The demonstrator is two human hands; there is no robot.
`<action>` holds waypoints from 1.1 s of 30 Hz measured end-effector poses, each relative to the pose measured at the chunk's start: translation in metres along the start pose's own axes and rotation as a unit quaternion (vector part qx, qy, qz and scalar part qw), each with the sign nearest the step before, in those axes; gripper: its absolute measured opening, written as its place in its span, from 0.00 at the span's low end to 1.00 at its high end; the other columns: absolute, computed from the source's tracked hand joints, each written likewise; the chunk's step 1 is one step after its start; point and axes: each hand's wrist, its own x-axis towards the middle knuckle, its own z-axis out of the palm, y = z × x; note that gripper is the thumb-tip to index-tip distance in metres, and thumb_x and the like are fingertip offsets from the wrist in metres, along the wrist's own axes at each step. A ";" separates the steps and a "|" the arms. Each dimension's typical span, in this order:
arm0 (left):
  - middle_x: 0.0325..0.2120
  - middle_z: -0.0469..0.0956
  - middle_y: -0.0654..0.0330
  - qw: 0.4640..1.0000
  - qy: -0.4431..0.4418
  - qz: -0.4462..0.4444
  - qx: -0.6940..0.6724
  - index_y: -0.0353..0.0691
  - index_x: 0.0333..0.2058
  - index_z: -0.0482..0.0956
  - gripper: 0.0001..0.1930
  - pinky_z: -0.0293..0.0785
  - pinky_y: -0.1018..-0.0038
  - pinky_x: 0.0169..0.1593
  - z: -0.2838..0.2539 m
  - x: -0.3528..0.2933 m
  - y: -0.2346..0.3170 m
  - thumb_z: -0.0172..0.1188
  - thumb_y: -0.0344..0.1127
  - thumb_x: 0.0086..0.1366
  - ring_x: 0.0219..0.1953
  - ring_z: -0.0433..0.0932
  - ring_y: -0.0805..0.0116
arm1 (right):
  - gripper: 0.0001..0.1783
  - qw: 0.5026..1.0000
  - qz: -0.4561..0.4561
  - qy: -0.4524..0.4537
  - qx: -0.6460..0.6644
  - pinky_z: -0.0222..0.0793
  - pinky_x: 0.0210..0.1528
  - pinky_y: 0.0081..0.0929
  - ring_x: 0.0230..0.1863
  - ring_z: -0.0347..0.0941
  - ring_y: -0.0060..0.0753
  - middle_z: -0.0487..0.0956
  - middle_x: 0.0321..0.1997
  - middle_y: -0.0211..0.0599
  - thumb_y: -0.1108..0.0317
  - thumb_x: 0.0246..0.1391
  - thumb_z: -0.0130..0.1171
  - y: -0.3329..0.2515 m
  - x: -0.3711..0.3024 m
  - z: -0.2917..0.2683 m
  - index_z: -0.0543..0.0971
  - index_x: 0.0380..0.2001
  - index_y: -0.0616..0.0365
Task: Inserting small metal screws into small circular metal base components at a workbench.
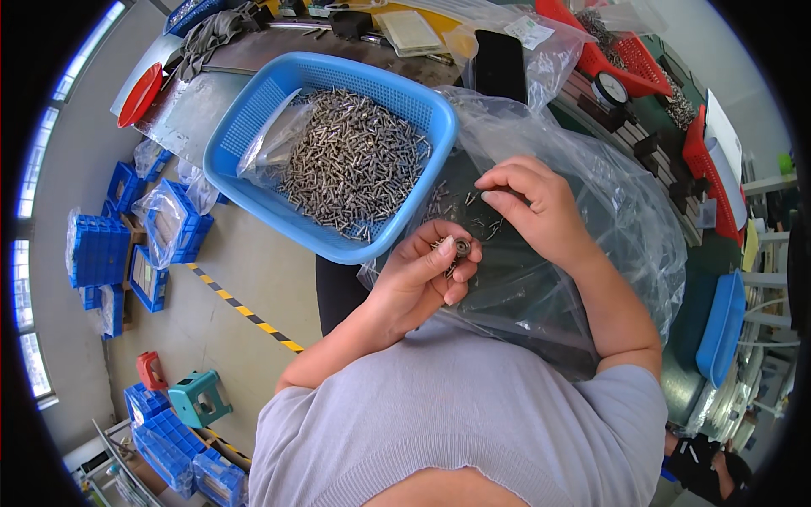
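My left hand is curled around a small round metal ring with a hole in its middle. Several thin metal pins also show between those fingers. To its right, my right hand is raised over the clear plastic sheet, thumb and index finger in a pinch; what lies between the tips is too small to make out. Loose metal pins are scattered on the work surface between the hands. Beyond my left hand, a blue plastic basket holds a heap of short metal pins and a clear bag.
Clear plastic sheeting spreads under my right arm. Farther back lie a black phone, a dial gauge and red baskets. Blue crates and a teal stool stand on the floor at left. Another person is at lower right.
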 end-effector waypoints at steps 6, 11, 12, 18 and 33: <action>0.36 0.72 0.59 1.000 -0.003 -0.009 -0.004 0.41 0.43 0.70 0.10 0.64 0.80 0.29 0.001 0.001 0.001 0.54 0.40 0.68 0.30 0.66 0.76 | 0.12 0.972 -0.105 0.002 -0.209 0.71 0.40 0.31 0.40 0.73 0.41 0.75 0.34 0.38 0.76 0.40 0.64 0.019 0.001 0.009 0.79 0.33 0.58; 0.36 0.72 0.59 1.000 -0.005 -0.010 -0.006 0.42 0.43 0.70 0.11 0.64 0.80 0.29 0.001 0.001 0.001 0.53 0.40 0.68 0.30 0.66 0.76 | 0.11 0.958 -0.118 -0.011 -0.263 0.70 0.39 0.33 0.39 0.73 0.43 0.75 0.34 0.37 0.76 0.37 0.65 0.021 0.003 0.010 0.78 0.29 0.57; 0.36 0.72 0.59 1.000 -0.006 -0.010 -0.006 0.42 0.43 0.70 0.11 0.64 0.80 0.29 0.000 0.001 0.001 0.53 0.40 0.68 0.30 0.66 0.76 | 0.11 0.958 -0.118 -0.010 -0.263 0.70 0.39 0.33 0.39 0.73 0.43 0.75 0.34 0.37 0.76 0.37 0.65 0.021 0.002 0.010 0.78 0.29 0.57; 0.35 0.71 0.59 1.000 0.007 0.000 0.010 0.42 0.44 0.70 0.11 0.63 0.82 0.27 0.000 0.001 0.000 0.53 0.41 0.68 0.29 0.64 0.77 | 0.07 0.978 -0.103 -0.007 -0.182 0.68 0.36 0.28 0.34 0.72 0.36 0.74 0.32 0.35 0.74 0.45 0.62 0.014 0.001 0.004 0.75 0.29 0.60; 0.31 0.72 0.61 1.000 0.004 -0.015 0.009 0.41 0.41 0.71 0.10 0.60 0.82 0.25 -0.002 0.001 -0.001 0.53 0.40 0.68 0.26 0.64 0.78 | 0.06 0.989 -0.001 -0.127 0.075 0.64 0.31 0.21 0.29 0.68 0.22 0.73 0.27 0.30 0.71 0.54 0.59 -0.021 -0.011 0.006 0.74 0.28 0.61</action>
